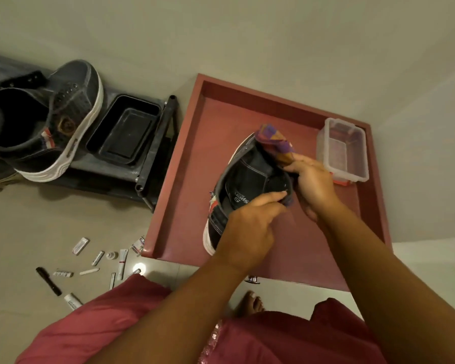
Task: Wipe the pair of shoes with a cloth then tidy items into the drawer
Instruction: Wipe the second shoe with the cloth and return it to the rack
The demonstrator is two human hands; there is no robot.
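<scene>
While the left hand (247, 232) grips the shoe (247, 177), the right hand (313, 185) (apparently) clutches the cloth (273, 139).

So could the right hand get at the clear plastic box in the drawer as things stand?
Probably yes: the clear plastic box sits open-topped just beyond the right hand with nothing between them, but that hand grips the cloth against the shoe and must let go first.

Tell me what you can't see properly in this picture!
All in the head view:
- The held shoe: the left hand covers its heel and the cloth covers its toe.
- The cloth: the right hand hides its lower part.
- The small tubes on the floor: their labels are too small to read.
- The other shoe: its toe is partly hidden.
- The drawer: its near edge is hidden by the arms.
</scene>
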